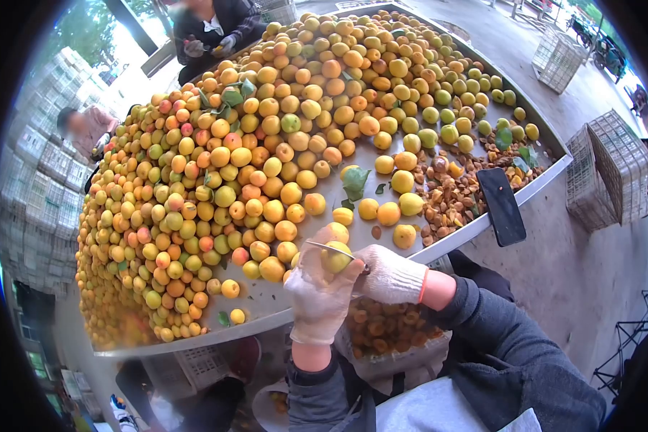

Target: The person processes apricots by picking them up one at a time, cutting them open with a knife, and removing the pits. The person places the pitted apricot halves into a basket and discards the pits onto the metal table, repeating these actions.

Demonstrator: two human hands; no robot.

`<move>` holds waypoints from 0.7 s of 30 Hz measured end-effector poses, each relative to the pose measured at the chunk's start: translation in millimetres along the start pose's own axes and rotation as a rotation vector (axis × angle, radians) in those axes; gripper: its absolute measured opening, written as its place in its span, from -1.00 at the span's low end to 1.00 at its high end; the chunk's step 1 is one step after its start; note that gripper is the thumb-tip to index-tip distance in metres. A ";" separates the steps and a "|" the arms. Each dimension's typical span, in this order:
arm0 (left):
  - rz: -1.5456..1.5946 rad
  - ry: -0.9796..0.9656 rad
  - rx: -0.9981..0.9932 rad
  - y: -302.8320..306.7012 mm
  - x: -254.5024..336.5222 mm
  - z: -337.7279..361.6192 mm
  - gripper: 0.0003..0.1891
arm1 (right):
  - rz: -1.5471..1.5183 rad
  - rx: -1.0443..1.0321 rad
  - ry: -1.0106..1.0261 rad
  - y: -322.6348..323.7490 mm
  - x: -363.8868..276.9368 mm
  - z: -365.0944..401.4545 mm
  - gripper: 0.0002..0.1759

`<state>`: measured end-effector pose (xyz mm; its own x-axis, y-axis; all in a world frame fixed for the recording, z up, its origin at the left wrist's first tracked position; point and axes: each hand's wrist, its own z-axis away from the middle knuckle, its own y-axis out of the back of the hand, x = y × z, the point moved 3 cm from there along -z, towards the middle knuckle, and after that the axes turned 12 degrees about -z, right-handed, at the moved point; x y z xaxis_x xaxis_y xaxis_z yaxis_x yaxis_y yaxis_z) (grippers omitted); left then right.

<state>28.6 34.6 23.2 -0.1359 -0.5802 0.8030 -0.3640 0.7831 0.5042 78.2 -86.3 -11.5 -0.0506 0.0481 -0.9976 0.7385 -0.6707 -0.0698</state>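
My left hand [318, 291], in a white knit glove, is closed around a yellow-green apricot [336, 257] at the table's near edge. In my right hand [392, 273], gloved the same way, is a small knife [331, 249] whose thin blade lies across that apricot. The right fingers are wrapped round its handle, which is mostly hidden. Just beyond my hands, loose apricots [388, 214] rest on the metal table [266, 299]. Below my wrists stands a crate [403, 357] with many orange apricot pieces [392, 327] in it.
A large heap of apricots [252, 158] covers much of the table. Pits [446, 198] and green leaves [355, 183] lie to the right, near a dark phone [501, 207] on the rim. Plastic crates [612, 169] stand at right. Two people [212, 32] are across the table.
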 end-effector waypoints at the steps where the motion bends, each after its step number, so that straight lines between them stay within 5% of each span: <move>1: -0.083 -0.040 0.012 0.4 -3.3 -0.6 -0.37 | 0.003 0.008 0.000 0.2 -0.4 0.2 -0.78; 3: -0.165 -0.084 0.022 -2.5 -4.7 1.3 -0.38 | 0.068 0.106 0.020 -2.3 -0.6 -0.1 -0.79; 5: 0.509 0.276 0.050 -9.8 -13.6 7.5 -0.41 | 0.347 0.211 0.069 -5.2 -3.4 1.1 -0.80; 6: 0.503 0.278 0.051 -11.7 -13.3 7.7 -0.41 | 0.408 0.251 0.077 -7.0 -7.9 2.0 -0.79; 9: 0.298 0.126 0.171 -8.4 -10.0 5.2 -0.44 | 0.392 0.239 0.081 -5.4 -8.9 4.5 -0.81; 11: -0.253 -0.140 0.117 -3.8 -3.5 3.7 -0.47 | 0.322 0.188 0.069 0.7 -11.5 4.5 -0.82; 13: -0.214 -0.116 0.052 0.7 2.3 0.5 -0.48 | 0.027 -0.042 -0.015 1.6 -19.8 3.4 -0.87; 15: -0.180 -0.099 -0.007 -3.0 3.5 0.4 -0.49 | 0.002 -0.057 -0.052 0.2 -20.8 3.6 -0.89; 17: 0.503 0.274 0.025 -12.7 -12.2 4.6 -0.50 | 0.209 0.069 -0.027 -3.8 -13.5 2.1 -0.88; 21: 0.580 0.342 0.089 -17.1 -20.6 5.6 -0.55 | 0.548 0.183 -0.031 -6.4 -11.1 2.6 -0.87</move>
<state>32.5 31.9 -3.8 -0.0384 0.0433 0.9983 -0.3968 0.9163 -0.0549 72.3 -84.4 0.1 0.2847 -0.3621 -0.8876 0.5344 -0.7088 0.4606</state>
